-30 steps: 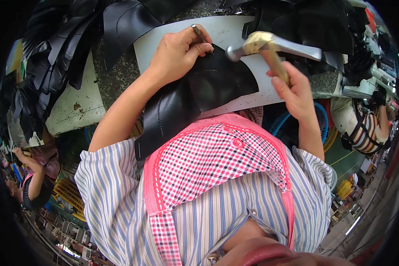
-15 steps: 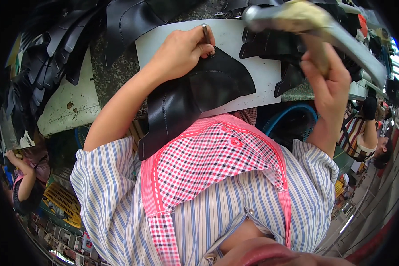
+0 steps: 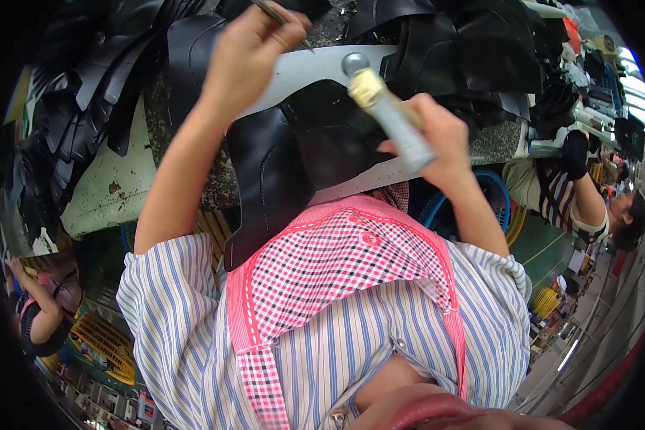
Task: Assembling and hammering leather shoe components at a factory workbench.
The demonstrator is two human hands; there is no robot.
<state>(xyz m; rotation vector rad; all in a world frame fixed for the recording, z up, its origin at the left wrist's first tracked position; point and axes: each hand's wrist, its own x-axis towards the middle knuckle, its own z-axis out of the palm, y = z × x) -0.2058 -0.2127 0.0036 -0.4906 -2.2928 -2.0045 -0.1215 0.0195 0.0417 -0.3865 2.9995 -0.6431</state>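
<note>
My left hand [image 3: 249,57] is raised at the upper left, closed around a thin metal punch [image 3: 271,13] whose tip points down to the right, apart from the leather. In my right hand [image 3: 443,136] is the handle of a hammer [image 3: 403,129]; yellowish wrapping covers part near its rounded metal face, and motion blurs it slightly. The hammer hangs over the right side of a stitched black leather piece [image 3: 269,168]. That piece lies on a white board [image 3: 304,66], and its lower left end hangs over the near edge against my apron.
More black leather pieces [image 3: 473,54] lie at the back right, and a fanned stack of leather pieces [image 3: 97,86] fills the left. A blue basket [image 3: 507,193] stands below the table at right. Other people [image 3: 588,193] work at either side.
My left hand has lifted the punch off the leather and moved up and left. My right hand has brought the hammer down and leftward. The leather piece has shifted slightly.
</note>
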